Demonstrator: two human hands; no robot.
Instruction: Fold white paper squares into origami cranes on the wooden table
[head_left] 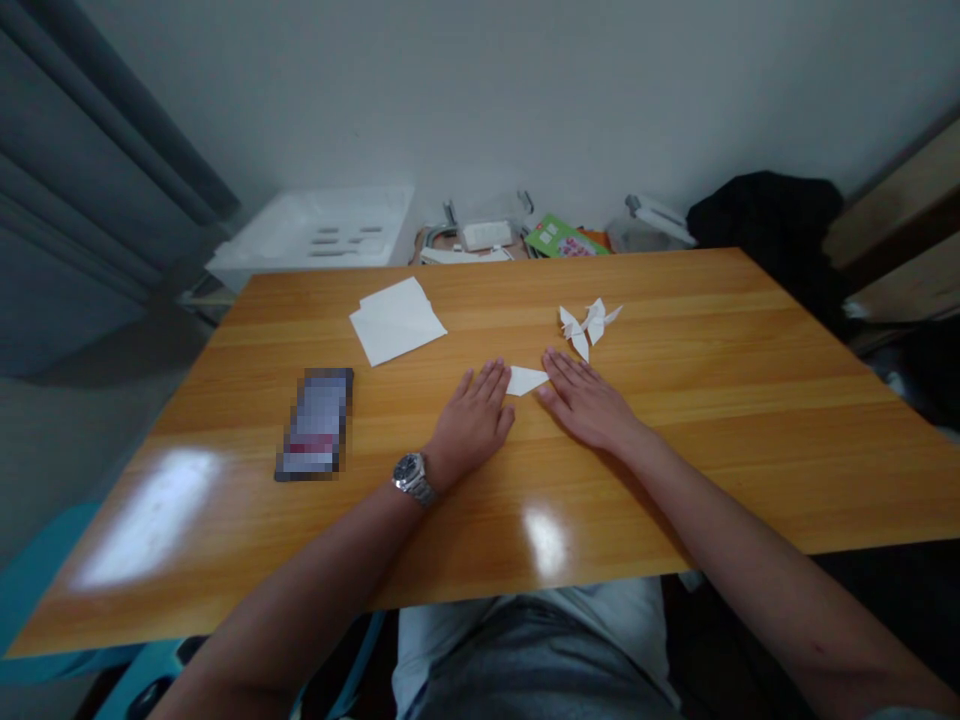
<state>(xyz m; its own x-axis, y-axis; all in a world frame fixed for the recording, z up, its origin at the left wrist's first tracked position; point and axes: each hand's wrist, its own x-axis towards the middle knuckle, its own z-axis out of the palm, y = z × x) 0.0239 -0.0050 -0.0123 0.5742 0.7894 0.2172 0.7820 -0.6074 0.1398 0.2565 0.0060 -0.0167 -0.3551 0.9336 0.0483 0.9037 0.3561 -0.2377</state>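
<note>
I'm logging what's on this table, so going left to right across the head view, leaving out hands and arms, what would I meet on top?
Phone → white paper sheets → small folded paper → folded paper figures

Appears as a small, plain white paper (527, 380), folded into a narrowing wedge. Lies flat, just off the view's centre toward four o'clock. Tapers toward three o'clock, with the broader end toward nine, partly covered there; too small to tell individual creases.
</note>
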